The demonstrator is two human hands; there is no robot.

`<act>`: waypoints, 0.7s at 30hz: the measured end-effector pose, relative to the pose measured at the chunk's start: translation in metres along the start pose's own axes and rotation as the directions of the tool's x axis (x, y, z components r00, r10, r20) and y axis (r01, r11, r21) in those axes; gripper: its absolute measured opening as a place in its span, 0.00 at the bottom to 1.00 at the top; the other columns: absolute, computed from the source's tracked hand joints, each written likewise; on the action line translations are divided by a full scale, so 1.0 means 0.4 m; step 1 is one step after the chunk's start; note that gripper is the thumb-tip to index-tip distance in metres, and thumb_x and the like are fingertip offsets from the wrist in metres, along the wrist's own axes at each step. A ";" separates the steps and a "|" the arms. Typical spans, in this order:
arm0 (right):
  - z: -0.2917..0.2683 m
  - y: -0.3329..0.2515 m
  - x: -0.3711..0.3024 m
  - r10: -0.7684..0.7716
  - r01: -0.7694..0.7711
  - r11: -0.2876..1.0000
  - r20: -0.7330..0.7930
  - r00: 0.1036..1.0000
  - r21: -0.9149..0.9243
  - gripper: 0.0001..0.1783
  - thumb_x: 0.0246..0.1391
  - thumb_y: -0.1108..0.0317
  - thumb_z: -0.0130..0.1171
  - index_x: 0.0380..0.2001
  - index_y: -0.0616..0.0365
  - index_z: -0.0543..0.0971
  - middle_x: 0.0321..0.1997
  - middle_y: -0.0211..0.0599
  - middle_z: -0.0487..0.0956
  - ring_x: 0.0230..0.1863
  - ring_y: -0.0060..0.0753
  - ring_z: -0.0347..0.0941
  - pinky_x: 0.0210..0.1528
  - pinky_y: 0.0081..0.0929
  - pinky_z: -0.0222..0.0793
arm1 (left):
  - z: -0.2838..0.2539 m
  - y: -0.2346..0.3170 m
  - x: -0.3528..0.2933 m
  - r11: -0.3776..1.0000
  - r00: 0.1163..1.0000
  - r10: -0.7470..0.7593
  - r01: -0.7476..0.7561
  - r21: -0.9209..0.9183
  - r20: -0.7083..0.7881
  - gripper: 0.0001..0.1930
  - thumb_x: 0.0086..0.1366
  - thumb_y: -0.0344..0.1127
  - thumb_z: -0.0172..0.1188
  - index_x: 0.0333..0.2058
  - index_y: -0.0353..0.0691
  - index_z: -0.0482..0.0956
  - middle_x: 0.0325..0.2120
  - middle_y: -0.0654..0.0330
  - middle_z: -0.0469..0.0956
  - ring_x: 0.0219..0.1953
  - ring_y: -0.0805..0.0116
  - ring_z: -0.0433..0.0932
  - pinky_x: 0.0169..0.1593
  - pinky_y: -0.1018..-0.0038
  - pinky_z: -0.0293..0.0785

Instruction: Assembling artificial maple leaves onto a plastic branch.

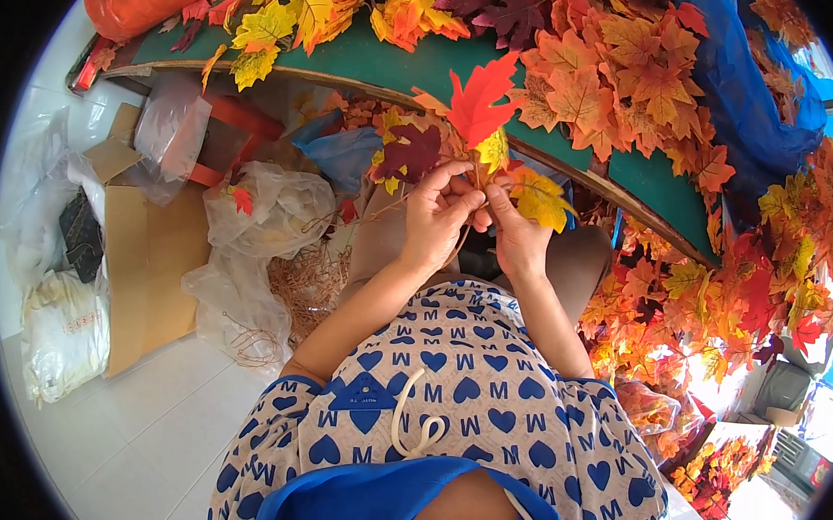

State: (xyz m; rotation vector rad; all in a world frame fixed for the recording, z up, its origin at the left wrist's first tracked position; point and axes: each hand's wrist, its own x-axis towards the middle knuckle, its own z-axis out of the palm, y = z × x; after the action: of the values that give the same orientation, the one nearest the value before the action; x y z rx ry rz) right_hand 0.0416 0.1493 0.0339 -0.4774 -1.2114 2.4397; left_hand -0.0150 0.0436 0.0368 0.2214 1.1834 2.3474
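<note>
So, mid-assembly: left hand [433, 217] and right hand [514, 231] both pinched shut on leaf sprig [480, 115], twisting stems together. Next probably needs another leaf off worktop [368, 60].

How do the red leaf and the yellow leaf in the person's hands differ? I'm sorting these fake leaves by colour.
The red maple leaf stands upright above the hands, sharply lobed and fully in view; the yellow leaf hangs lower, beside the right hand, partly hidden, with an orange tinge. The red one looks larger. Both sit in the same bunch, which the left hand and right hand grip at the stems.
</note>
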 end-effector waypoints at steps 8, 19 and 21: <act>0.003 0.007 -0.007 -0.116 0.099 0.969 -0.063 0.991 -0.225 0.08 0.55 0.75 0.55 0.39 0.65 0.73 0.32 0.33 0.75 0.25 0.24 0.71 0.30 0.18 0.67 | -0.014 -0.001 0.010 0.999 0.997 0.000 0.003 -0.038 0.077 0.16 0.59 0.18 0.54 0.47 0.33 0.70 0.25 0.58 0.73 0.20 0.71 0.74 0.22 0.78 0.71; 0.007 0.026 0.025 0.028 -0.006 0.934 0.057 0.998 -0.358 0.12 0.55 0.73 0.56 0.43 0.64 0.73 0.36 0.31 0.77 0.36 0.20 0.72 0.40 0.18 0.68 | -0.032 -0.001 0.034 0.997 0.995 -0.067 0.063 -0.051 -0.079 0.13 0.59 0.20 0.54 0.44 0.32 0.70 0.25 0.59 0.74 0.21 0.72 0.75 0.24 0.79 0.74; 0.016 0.062 -0.005 0.055 -0.050 0.972 0.016 0.998 -0.230 0.15 0.58 0.68 0.54 0.47 0.61 0.71 0.42 0.31 0.75 0.45 0.24 0.72 0.48 0.24 0.69 | -0.036 0.018 0.041 0.991 0.993 0.024 -0.038 -0.130 -0.113 0.10 0.61 0.20 0.53 0.42 0.34 0.70 0.27 0.60 0.74 0.24 0.71 0.77 0.29 0.79 0.76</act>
State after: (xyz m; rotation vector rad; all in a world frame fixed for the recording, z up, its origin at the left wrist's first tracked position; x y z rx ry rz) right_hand 0.0360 0.1303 0.0176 -0.5543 -1.5184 2.3648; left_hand -0.0369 0.0381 0.0326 0.0651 1.0765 2.4820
